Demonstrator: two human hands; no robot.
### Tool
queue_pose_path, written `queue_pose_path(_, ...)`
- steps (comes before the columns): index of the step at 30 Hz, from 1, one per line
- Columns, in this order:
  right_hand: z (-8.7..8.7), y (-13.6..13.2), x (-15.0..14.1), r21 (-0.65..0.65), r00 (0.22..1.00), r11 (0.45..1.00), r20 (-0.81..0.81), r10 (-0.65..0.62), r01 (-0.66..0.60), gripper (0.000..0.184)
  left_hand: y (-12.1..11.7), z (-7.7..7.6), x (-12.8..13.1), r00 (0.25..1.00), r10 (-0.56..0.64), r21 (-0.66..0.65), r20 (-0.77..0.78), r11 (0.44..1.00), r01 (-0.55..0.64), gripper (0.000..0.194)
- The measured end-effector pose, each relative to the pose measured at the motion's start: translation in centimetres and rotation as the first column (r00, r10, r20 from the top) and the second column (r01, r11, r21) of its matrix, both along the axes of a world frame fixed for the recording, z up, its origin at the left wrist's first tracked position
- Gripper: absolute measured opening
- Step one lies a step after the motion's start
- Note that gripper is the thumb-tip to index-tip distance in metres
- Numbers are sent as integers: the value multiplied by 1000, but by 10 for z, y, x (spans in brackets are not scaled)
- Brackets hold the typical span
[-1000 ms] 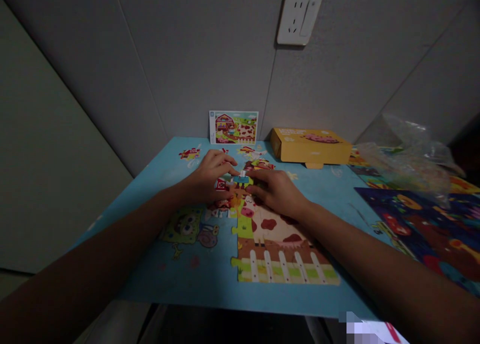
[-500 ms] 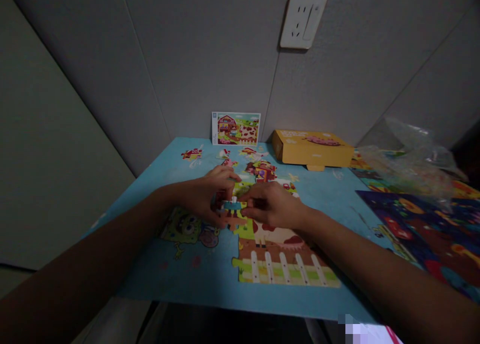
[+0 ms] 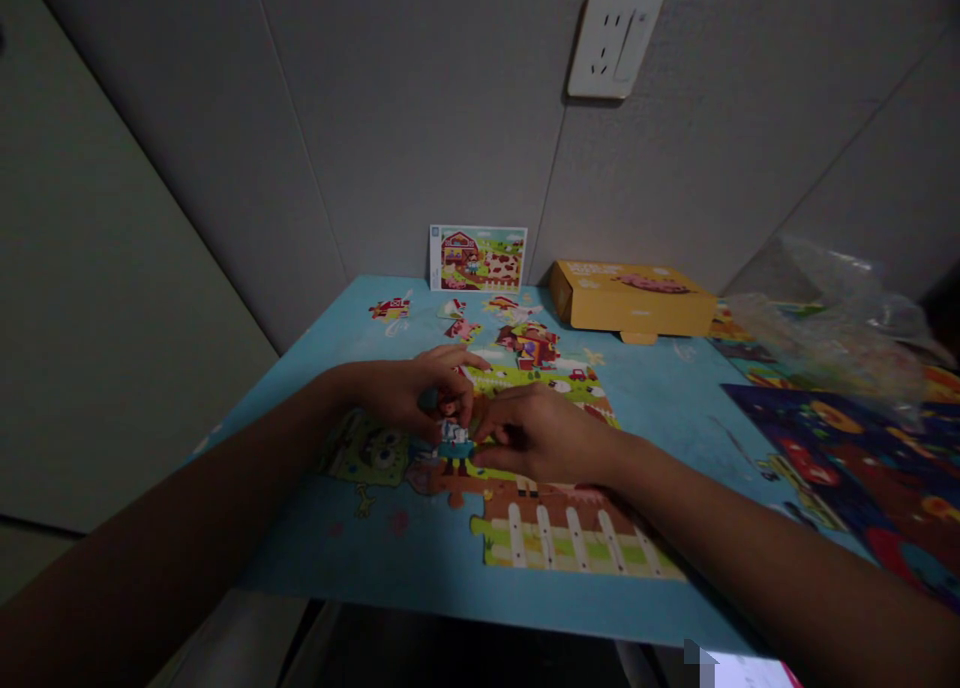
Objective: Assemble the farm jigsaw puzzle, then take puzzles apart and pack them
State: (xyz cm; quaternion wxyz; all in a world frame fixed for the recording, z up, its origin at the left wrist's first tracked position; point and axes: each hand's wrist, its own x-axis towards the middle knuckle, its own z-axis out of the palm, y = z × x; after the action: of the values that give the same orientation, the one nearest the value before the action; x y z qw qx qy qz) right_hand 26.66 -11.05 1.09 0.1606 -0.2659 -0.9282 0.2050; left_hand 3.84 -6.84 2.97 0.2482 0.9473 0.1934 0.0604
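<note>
Our left hand (image 3: 420,393) and right hand (image 3: 525,433) both pinched the farmer piece (image 3: 456,448) beside the joined puzzle (image 3: 577,538) on the blue table (image 3: 360,568).

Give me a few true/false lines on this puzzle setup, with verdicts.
1. The left hand and right hand both have fingers at the figure piece. True.
2. The picture card lies flat. False: it stands upright by the wall.
3. The yellow box is right of the card. True.
4. The printed white fence is at the puzzle's far edge. False: near edge.
5. The clear plastic bag is right of the box. True.
</note>
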Motion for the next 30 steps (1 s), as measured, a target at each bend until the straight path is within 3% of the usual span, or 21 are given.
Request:
queue_pose_path(7, 0, -1, -4, 23, 1000, 1000, 11, -9, 8, 15, 0, -1, 1, 1000, 4, -13, 20, 1000, -3, 16)
queue_pose_path(18, -5, 3, -4, 0, 999, 999, -14, -41, 41, 15, 1, -4, 1, 999, 7, -38, 50, 999, -5, 34)
queue_pose_path(30, -6, 3, -4, -1, 998, 998, 37, -59, 59, 24, -1, -2, 4, 1000, 23, -28, 7, 999, -23, 34)
